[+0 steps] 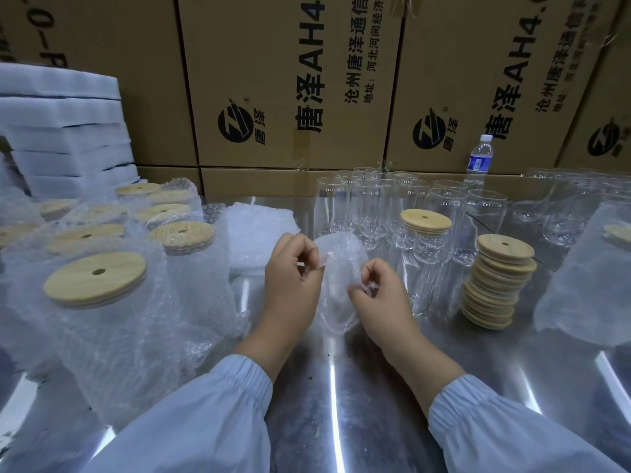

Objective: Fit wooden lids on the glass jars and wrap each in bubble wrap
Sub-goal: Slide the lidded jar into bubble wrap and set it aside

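A piece of bubble wrap [338, 268] stands between my hands at the table's middle, over the shiny metal table [341, 387]. My left hand [290, 278] pinches its left edge and my right hand [379, 295] pinches its right edge. A jar with a wooden lid [425, 220] stands just right of my hands. Beside it rises a stack of wooden lids [498, 285]. Several bare glass jars [372, 206] stand behind. On the left are several lidded jars in bubble wrap [99, 295].
A pile of bubble wrap sheets [256, 233] lies behind my left hand. White foam sheets [68, 131] are stacked at the far left. Cardboard boxes [290, 80] wall off the back, with a water bottle [479, 160] in front. More wrap [587, 278] lies at the right.
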